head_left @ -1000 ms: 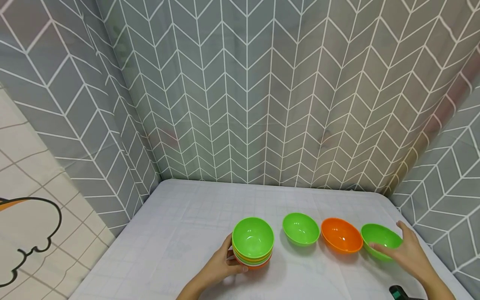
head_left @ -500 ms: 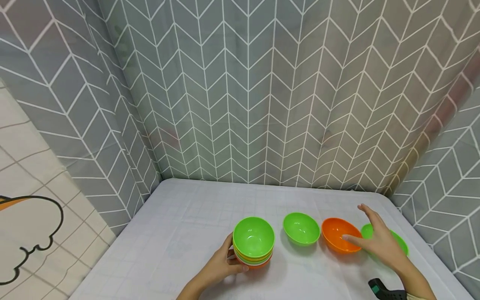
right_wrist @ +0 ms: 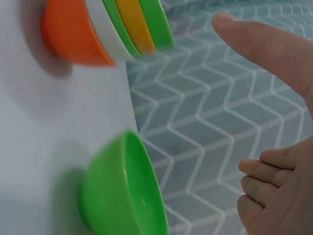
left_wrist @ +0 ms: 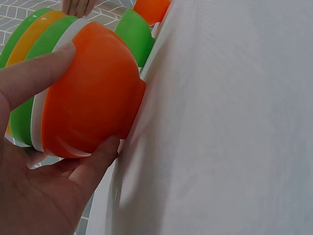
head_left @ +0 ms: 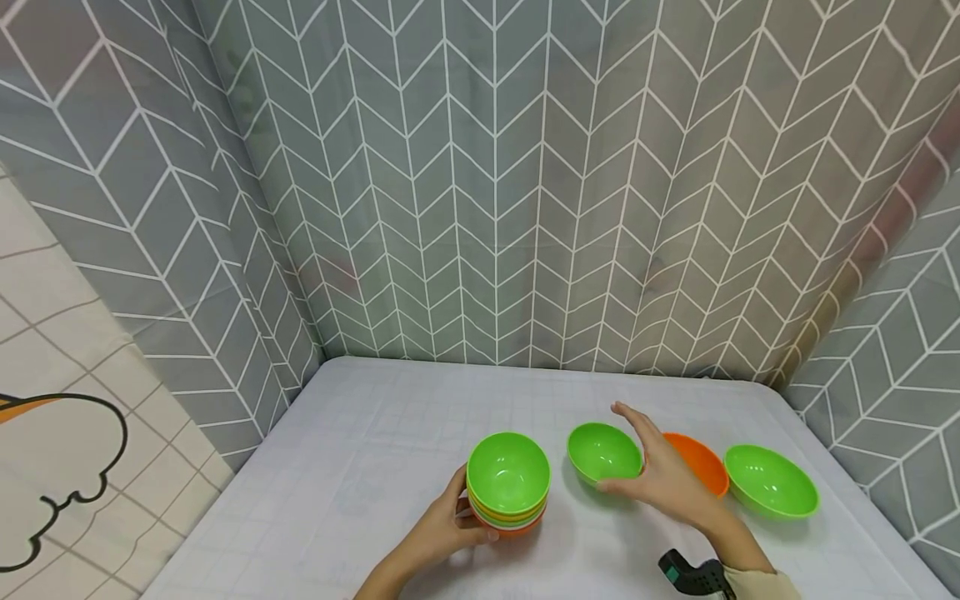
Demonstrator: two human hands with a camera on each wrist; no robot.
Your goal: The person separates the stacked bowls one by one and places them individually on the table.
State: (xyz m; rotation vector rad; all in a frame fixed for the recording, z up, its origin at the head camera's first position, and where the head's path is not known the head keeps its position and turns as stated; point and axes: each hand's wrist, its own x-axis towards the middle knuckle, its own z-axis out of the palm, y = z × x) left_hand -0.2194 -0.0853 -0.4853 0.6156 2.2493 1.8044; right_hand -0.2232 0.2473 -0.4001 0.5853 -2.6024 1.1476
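My left hand (head_left: pixel 442 529) grips the side of a stack of nested bowls (head_left: pixel 508 473), thumb and fingers spread around it. In the left wrist view, the bottom orange bowl (left_wrist: pixel 95 93) stands on the table, with white, green, yellow and green bowls nested in it. My right hand (head_left: pixel 663 475) hovers beside the nearest single green bowl (head_left: pixel 600 448), thumb and fingers spread apart around its right side. In the right wrist view this green bowl (right_wrist: pixel 115 191) appears below the stack, with nothing between the thumb and fingers. The hand partly hides an orange bowl (head_left: pixel 697 462).
Another green bowl (head_left: pixel 772 482) stands at the right end of the row. A black device (head_left: pixel 690 575) sits at the right wrist. The white cloth-covered table (head_left: pixel 360 433) backs onto a patterned grey curtain (head_left: pixel 495 183).
My right hand has swept left, from over the far-right green bowl, past the orange bowl, to the green bowl nearest the stack. My left hand and the stack have stayed put.
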